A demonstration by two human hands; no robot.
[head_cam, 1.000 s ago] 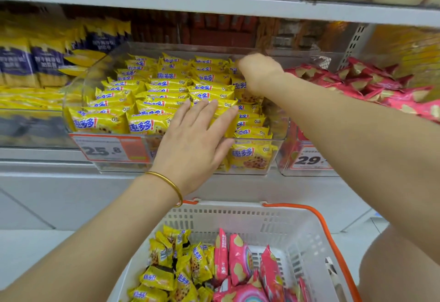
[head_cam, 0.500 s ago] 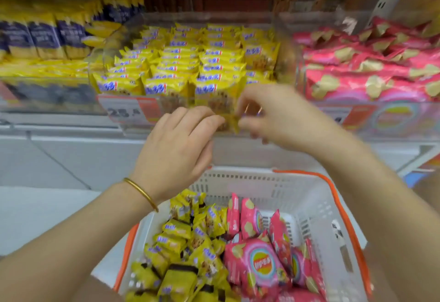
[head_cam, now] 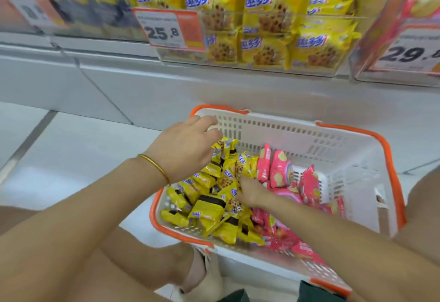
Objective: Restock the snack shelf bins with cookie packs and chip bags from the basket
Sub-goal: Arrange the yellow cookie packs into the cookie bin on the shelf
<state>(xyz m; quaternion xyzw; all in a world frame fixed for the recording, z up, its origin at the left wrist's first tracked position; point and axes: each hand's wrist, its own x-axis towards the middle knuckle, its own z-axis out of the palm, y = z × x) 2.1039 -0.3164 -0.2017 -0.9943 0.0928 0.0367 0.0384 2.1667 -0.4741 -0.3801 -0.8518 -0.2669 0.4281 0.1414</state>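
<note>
Down in the basket, the right hand (head_cam: pixel 250 192) reaches among the small yellow foil cookie packs (head_cam: pixel 209 209). Its fingertips are buried between them, so I cannot tell whether it grips one. The left hand (head_cam: pixel 183 147), with a thin gold bangle (head_cam: pixel 154 166) on its wrist, hovers over the basket's far left corner with its fingers loosely curled and nothing in them.

The cookie packs fill the left half of the white slotted plastic basket with the orange rim (head_cam: pixel 273 123). Pink chip bags (head_cam: pixel 281 170) stand and lie in its right half. The basket sits on the pale tiled floor (head_cam: pixel 71 147), close to the shelf base.

Above, a clear plastic shelf bin (head_cam: pixel 262 68) holds rows of the same yellow packs and carries an orange-and-white price tag reading 25.8 (head_cam: pixel 166 30). Just to its right, a second clear bin (head_cam: pixel 381 39) of pink bags bears a 29.8 tag (head_cam: pixel 409 54).
</note>
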